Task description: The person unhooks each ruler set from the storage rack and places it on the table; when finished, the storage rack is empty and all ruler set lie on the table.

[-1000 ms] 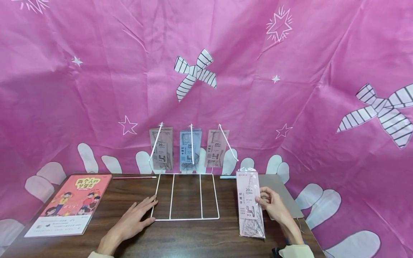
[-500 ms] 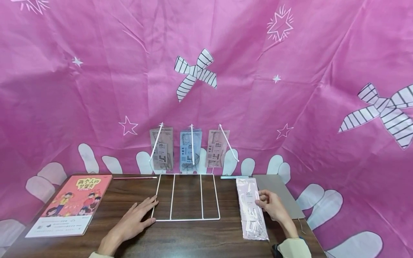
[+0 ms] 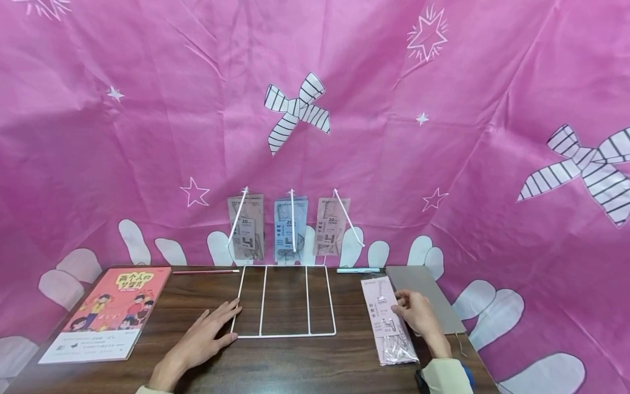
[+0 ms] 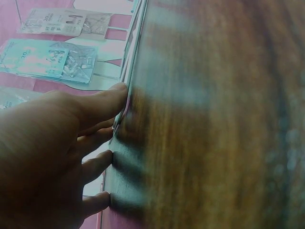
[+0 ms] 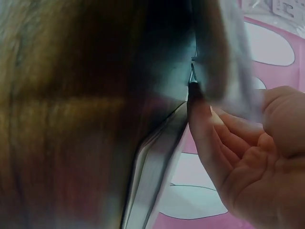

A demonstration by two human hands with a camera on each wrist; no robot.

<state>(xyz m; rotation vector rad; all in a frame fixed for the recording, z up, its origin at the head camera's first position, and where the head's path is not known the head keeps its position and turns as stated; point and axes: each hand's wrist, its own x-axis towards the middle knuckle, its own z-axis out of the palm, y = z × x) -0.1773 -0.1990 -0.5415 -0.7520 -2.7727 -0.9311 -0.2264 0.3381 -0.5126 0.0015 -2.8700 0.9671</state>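
Observation:
My right hand (image 3: 418,317) pinches the right edge of a pink ruler-set packet (image 3: 386,320), a clear plastic sleeve printed "20" and "4 PCS". The packet slants over the right side of the table, its top end leaning left. In the right wrist view, the packet (image 5: 240,62) is a blurred strip by the fingers. My left hand (image 3: 204,339) lies on the table with fingers spread, fingertips at the left side of a white wire frame (image 3: 285,335). Behind the frame hang a grey packet (image 3: 252,238), a blue packet (image 3: 282,238) and another pink packet (image 3: 326,232).
White hook rods (image 3: 350,220) stick out in front of the hanging packets. A red-covered book (image 3: 105,312) lies at left, a grey notebook (image 3: 433,306) at right. Along the back edge lie a thin pink stick (image 3: 206,272) and a light blue one (image 3: 358,271). A pink curtain (image 3: 369,153) closes off the back.
The pink ruler-set packet has lowered toward the table and tilted, its near end swinging right. My right hand has shifted slightly down with it. The left hand stays put.

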